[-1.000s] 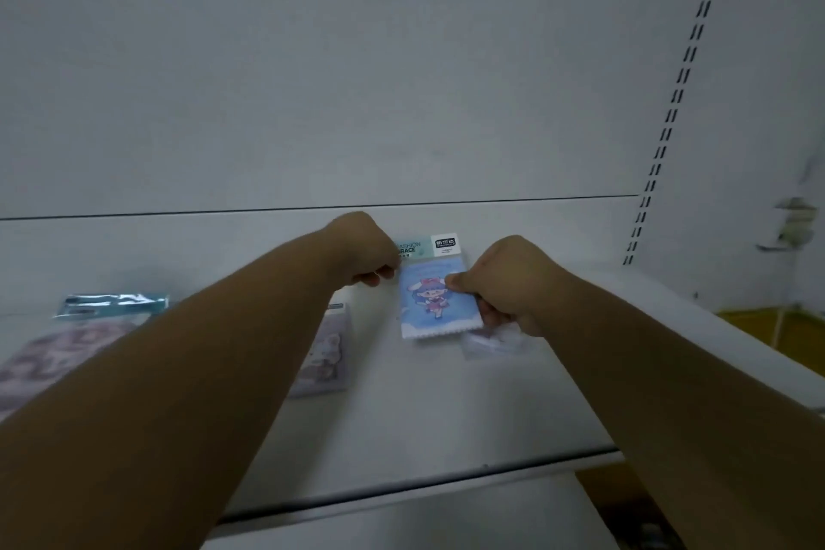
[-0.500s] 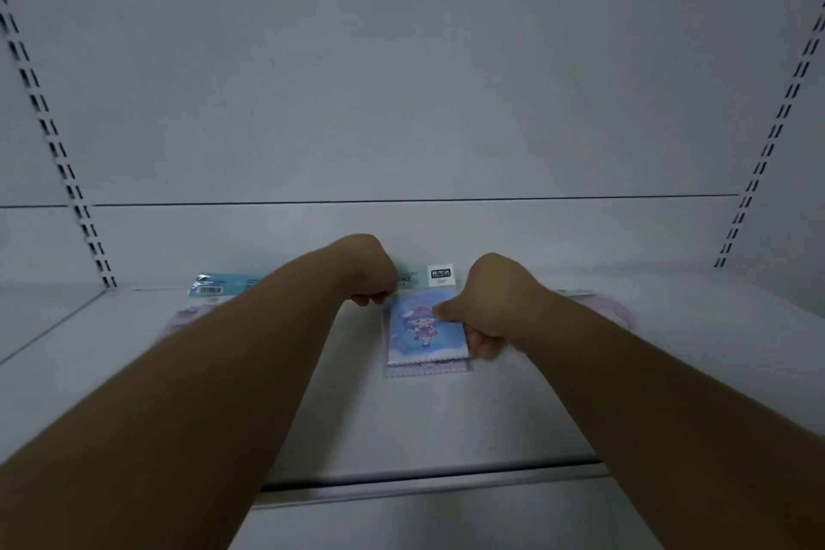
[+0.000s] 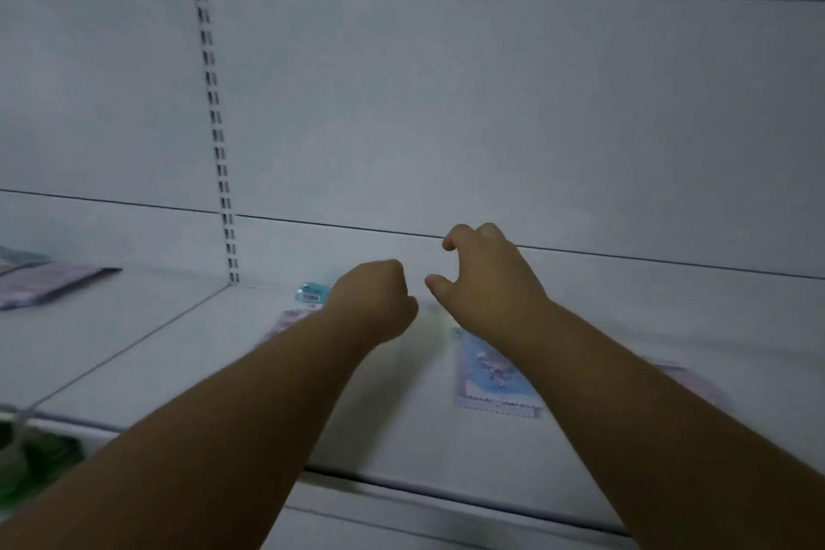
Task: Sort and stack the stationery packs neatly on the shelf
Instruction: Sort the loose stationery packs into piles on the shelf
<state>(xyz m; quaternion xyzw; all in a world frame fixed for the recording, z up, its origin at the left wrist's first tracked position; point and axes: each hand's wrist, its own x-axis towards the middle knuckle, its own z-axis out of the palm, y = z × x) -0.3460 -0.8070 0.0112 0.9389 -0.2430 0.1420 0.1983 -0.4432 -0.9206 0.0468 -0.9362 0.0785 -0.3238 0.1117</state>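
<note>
A blue stationery pack with a cartoon figure (image 3: 493, 375) lies flat on the white shelf (image 3: 187, 353), partly under my right forearm. My right hand (image 3: 486, 272) hovers above and behind it, fingers apart and empty. My left hand (image 3: 375, 295) is a closed fist just left of it, with nothing visible in it. A second pack with a teal barcode header (image 3: 308, 293) lies behind my left wrist, mostly hidden. A pale purple pack (image 3: 687, 380) peeks out right of my right forearm.
More purple packs (image 3: 40, 281) lie on the neighbouring shelf section at far left, past the slotted upright (image 3: 214, 112). The white back panel stands close behind the hands. Green items (image 3: 31, 460) sit below the shelf edge at lower left.
My right hand has let go of the blue pack and lifted with fingers spread; the pack now rests on the shelf. The view has swung right and both hands have risen.
</note>
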